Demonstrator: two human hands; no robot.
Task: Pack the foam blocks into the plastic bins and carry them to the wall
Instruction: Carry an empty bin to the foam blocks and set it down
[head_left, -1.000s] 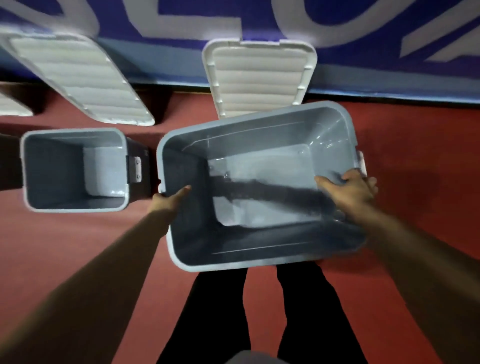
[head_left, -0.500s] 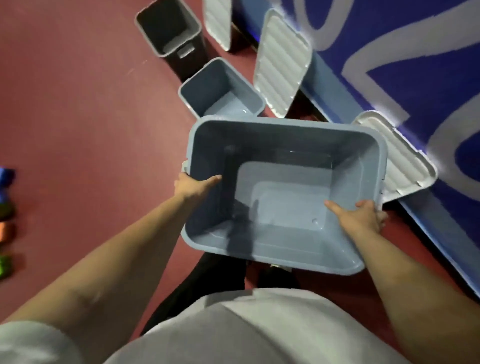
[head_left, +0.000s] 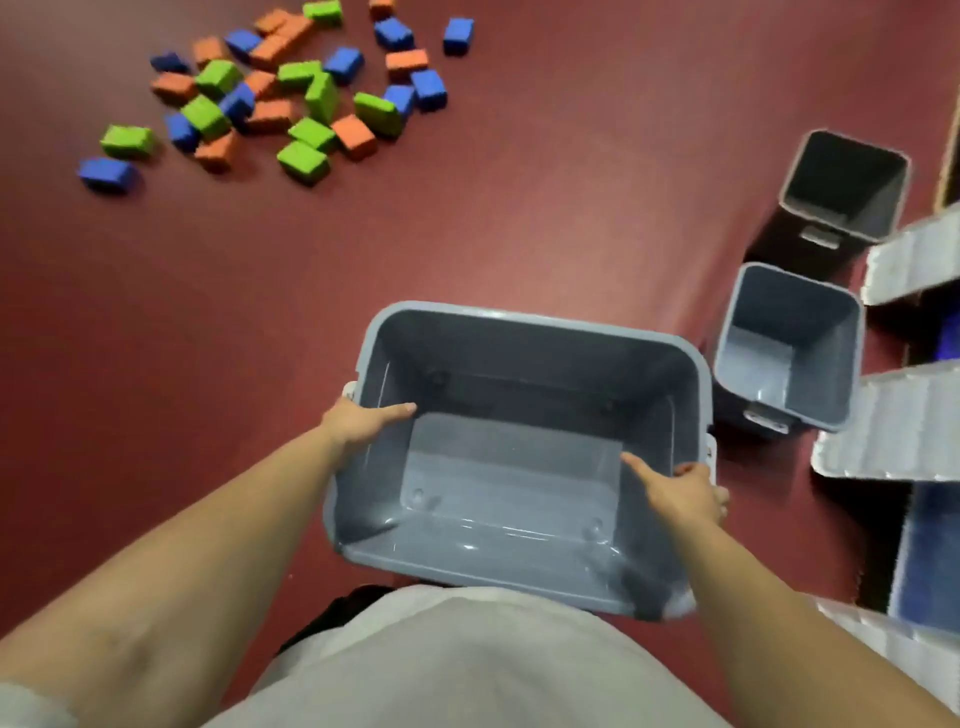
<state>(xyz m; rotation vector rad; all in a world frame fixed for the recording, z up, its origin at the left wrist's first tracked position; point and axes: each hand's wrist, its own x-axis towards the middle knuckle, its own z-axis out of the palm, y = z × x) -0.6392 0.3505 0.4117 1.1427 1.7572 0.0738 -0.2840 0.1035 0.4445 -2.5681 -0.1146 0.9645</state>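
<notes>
Still clamped by left hand (head_left: 358, 423) and right hand (head_left: 680, 491), the bin (head_left: 519, 353) (empty) now faces foam blocks (head_left: 322, 98).

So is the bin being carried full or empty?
Empty. The bin shows a bare grey bottom, and the foam blocks lie scattered on the floor beyond it.

You are holding the grey plastic bin (head_left: 509, 478) upright and empty by its short ends. The second grey bin (head_left: 769, 358) and the darker bin (head_left: 847, 182) are standing empty at right. The foam blocks (head_left: 319, 98) (blue, green, orange) are lying scattered at far left.
</notes>
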